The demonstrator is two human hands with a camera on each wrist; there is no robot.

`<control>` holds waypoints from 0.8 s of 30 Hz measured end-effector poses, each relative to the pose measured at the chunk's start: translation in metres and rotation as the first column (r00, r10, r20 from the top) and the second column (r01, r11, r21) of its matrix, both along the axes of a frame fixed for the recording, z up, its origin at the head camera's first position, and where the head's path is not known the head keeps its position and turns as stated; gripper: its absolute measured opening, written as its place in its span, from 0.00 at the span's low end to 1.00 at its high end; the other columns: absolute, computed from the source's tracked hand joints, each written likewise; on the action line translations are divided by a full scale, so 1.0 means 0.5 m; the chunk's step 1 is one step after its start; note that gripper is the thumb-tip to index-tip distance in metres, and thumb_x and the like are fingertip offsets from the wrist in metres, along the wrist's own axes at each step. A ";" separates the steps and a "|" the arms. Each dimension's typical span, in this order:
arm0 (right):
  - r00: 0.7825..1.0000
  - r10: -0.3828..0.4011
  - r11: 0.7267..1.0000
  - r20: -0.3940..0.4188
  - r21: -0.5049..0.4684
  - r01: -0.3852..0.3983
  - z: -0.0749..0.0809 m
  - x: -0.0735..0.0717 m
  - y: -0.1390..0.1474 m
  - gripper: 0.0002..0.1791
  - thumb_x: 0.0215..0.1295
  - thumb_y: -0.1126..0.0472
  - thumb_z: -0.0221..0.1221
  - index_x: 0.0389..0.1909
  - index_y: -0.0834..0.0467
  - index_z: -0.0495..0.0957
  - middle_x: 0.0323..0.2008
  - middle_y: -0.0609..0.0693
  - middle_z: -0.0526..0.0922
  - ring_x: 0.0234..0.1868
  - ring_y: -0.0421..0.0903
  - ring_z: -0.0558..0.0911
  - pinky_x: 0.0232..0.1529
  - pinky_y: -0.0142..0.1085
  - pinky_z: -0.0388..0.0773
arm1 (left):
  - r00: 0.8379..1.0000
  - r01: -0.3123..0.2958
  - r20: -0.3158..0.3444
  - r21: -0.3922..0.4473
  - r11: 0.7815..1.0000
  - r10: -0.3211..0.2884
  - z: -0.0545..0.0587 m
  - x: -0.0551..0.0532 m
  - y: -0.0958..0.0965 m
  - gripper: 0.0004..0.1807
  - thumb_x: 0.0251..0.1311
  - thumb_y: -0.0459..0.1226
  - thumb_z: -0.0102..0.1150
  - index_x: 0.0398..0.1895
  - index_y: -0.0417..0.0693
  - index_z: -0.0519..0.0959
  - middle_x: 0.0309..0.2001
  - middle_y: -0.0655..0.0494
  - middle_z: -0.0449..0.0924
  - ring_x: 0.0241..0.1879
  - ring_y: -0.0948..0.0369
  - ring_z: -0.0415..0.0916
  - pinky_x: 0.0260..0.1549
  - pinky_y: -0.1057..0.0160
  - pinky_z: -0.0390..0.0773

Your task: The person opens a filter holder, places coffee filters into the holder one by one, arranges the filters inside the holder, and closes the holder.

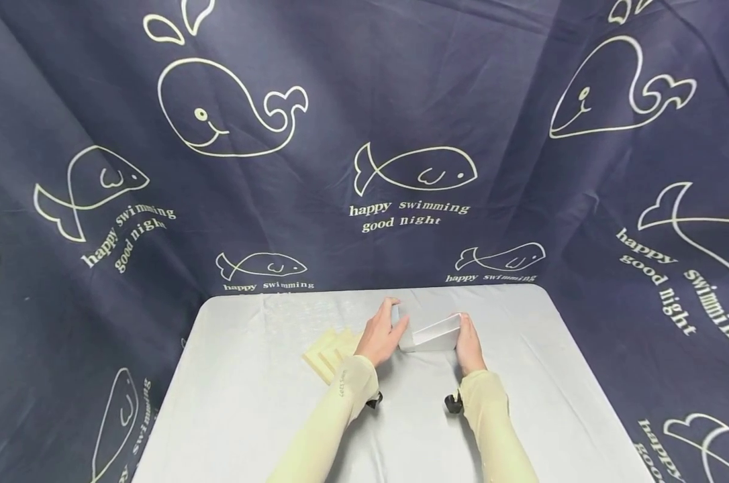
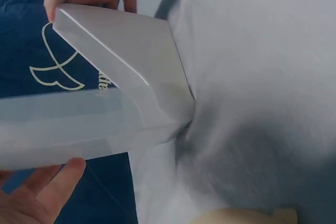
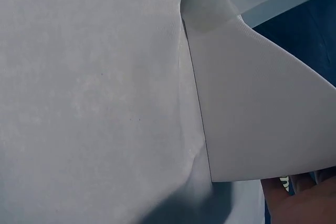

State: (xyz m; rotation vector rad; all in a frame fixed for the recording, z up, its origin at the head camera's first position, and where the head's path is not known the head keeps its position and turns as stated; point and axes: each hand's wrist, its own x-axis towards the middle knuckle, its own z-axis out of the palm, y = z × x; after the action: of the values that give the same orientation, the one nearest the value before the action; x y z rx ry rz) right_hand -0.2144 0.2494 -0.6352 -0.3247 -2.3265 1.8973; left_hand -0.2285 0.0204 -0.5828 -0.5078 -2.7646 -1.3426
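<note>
Step looks like shaping the pale box [image 1: 438, 342]; I'd say the next move calls for steady, even pressure on both ends. I see it low in the head frame, right of centre, between the hands: left hand [image 1: 379, 337] pinching its left end, right hand [image 1: 470, 347] gripping its right. Yellow pieces [image 1: 328, 352] lie further left.

White box [image 3: 257, 108]; navy fish-printed curtain [image 1: 413, 114]

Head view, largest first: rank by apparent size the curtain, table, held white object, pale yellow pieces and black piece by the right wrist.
1. Curtain
2. Table
3. White object and pale yellow pieces: alike, both partly covered, unranked
4. Black piece
</note>
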 end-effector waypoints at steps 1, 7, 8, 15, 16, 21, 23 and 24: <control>1.000 -0.001 1.000 0.001 0.005 0.001 -0.001 0.000 0.000 0.32 0.86 0.49 0.24 0.63 0.69 0.66 0.62 0.71 0.70 0.66 0.62 0.67 0.73 0.48 0.56 | 1.000 -0.010 -0.007 -0.007 1.000 0.010 -0.003 -0.001 -0.004 0.21 0.78 0.51 0.42 0.69 0.59 0.66 0.62 0.55 0.77 0.45 0.53 0.83 0.49 0.54 0.82; 1.000 -0.027 0.999 -0.005 0.044 0.028 -0.005 -0.002 -0.003 0.35 0.85 0.45 0.23 0.63 0.69 0.66 0.61 0.71 0.70 0.65 0.63 0.67 0.75 0.51 0.55 | 0.998 -0.047 -0.043 0.041 0.998 0.048 -0.017 -0.003 -0.024 0.21 0.67 0.38 0.42 0.62 0.53 0.72 0.60 0.53 0.75 0.44 0.54 0.80 0.50 0.52 0.81; 1.000 -0.030 0.998 -0.007 0.047 0.030 -0.006 -0.002 -0.004 0.35 0.85 0.45 0.23 0.63 0.69 0.66 0.61 0.71 0.70 0.65 0.63 0.67 0.76 0.52 0.54 | 0.998 -0.053 -0.034 0.061 0.997 0.055 -0.019 -0.004 -0.028 0.21 0.65 0.37 0.43 0.61 0.52 0.73 0.60 0.53 0.75 0.44 0.54 0.79 0.51 0.53 0.80; 0.999 -0.039 0.998 -0.020 0.054 0.040 -0.007 -0.003 -0.007 0.34 0.85 0.46 0.22 0.62 0.69 0.66 0.60 0.71 0.71 0.63 0.63 0.68 0.73 0.51 0.57 | 0.995 -0.096 0.010 0.148 0.984 0.095 -0.036 -0.013 -0.053 0.16 0.66 0.32 0.42 0.51 0.49 0.77 0.58 0.50 0.78 0.60 0.52 0.78 0.63 0.50 0.75; 0.999 -0.042 0.998 -0.020 0.051 0.043 -0.007 -0.003 -0.008 0.34 0.85 0.46 0.22 0.62 0.69 0.66 0.59 0.71 0.71 0.63 0.62 0.68 0.72 0.50 0.57 | 0.995 -0.096 0.005 0.159 0.983 0.097 -0.038 -0.013 -0.055 0.16 0.66 0.32 0.41 0.50 0.49 0.77 0.57 0.49 0.78 0.60 0.52 0.78 0.62 0.50 0.75; 0.998 -0.055 0.997 -0.034 0.056 0.057 -0.008 -0.001 -0.008 0.34 0.85 0.46 0.22 0.61 0.68 0.66 0.58 0.70 0.72 0.61 0.61 0.69 0.70 0.49 0.59 | 0.995 -0.090 -0.013 0.194 0.977 0.095 -0.048 -0.015 -0.059 0.16 0.66 0.32 0.39 0.48 0.48 0.77 0.52 0.48 0.79 0.54 0.51 0.77 0.59 0.50 0.75; 0.998 -0.055 0.996 -0.038 0.063 0.057 -0.009 -0.001 -0.010 0.34 0.85 0.46 0.22 0.61 0.68 0.67 0.58 0.70 0.72 0.61 0.60 0.69 0.70 0.50 0.59 | 0.995 -0.096 -0.012 0.199 0.975 0.100 -0.050 -0.014 -0.061 0.15 0.66 0.32 0.39 0.47 0.47 0.77 0.52 0.48 0.79 0.53 0.52 0.77 0.58 0.50 0.75; 0.998 -0.052 0.997 -0.035 0.062 0.055 -0.010 0.000 -0.011 0.34 0.85 0.45 0.22 0.61 0.68 0.67 0.58 0.70 0.72 0.60 0.60 0.69 0.70 0.50 0.59 | 0.995 -0.100 -0.008 0.203 0.974 0.104 -0.051 -0.013 -0.062 0.15 0.65 0.32 0.39 0.47 0.47 0.77 0.51 0.48 0.78 0.53 0.52 0.77 0.58 0.50 0.75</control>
State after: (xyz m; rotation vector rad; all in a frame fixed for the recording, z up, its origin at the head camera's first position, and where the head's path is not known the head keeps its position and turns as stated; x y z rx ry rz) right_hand -0.2145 0.2441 -0.6402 -0.3422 -2.3256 1.7877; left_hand -0.2351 -0.0107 -0.6085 -0.3607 -2.5602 -1.5624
